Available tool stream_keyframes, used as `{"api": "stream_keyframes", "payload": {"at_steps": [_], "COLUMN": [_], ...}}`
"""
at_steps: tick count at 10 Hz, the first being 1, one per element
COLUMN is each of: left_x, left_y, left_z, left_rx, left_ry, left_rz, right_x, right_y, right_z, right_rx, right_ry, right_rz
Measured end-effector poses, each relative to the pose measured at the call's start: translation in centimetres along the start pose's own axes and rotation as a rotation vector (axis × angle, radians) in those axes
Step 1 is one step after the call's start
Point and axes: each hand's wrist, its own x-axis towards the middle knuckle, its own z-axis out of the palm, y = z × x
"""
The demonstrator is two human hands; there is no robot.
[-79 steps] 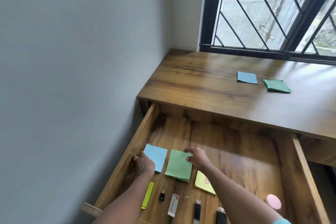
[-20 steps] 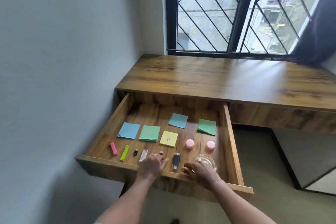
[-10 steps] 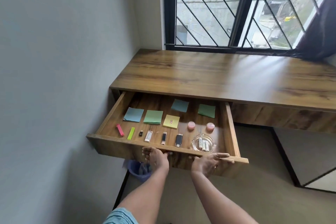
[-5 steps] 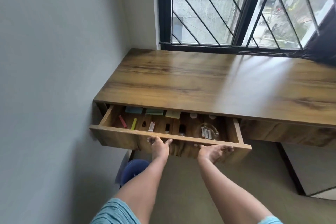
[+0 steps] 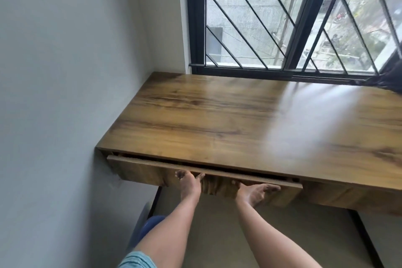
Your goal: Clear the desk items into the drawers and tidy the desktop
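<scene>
The wooden drawer (image 5: 139, 171) under the desk's left end stands almost fully pushed in, with only a thin dark gap under the desktop (image 5: 228, 119). My left hand (image 5: 188, 183) presses flat against the drawer front near its middle, fingers straight. My right hand (image 5: 256, 191) presses the front further right, palm and straight fingers against the wood. The drawer's contents are hidden. Nothing lies on the desktop.
A grey wall (image 5: 65, 93) runs along the left side of the desk. A barred window (image 5: 282, 17) sits behind the desktop, with dark curtain cloth (image 5: 389, 78) at its far right. A blue bin (image 5: 150, 226) stands on the floor below the drawer.
Both hands have pushed the drawer in from about one third open to nearly closed, hiding the sticky notes, small items and glass dish. The camera has risen over the desk.
</scene>
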Motion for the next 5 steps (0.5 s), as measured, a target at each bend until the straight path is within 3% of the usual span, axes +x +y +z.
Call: {"api": "stream_keyframes", "payload": {"at_steps": [2, 5], "left_x": [0.8, 0.7], "left_y": [0.6, 1.1], "left_z": [0.9, -0.5], "left_rx": [0.107, 0.123], "left_ry": [0.067, 0.001], "left_rz": [0.051, 0.033], "right_x": [1.1, -0.7], "right_y": [-0.2, -0.7], "right_z": [1.1, -0.8], "right_rx": [-0.047, -0.195], "right_ry": [0.002, -0.082], "right_rz": [-0.019, -0.075]}}
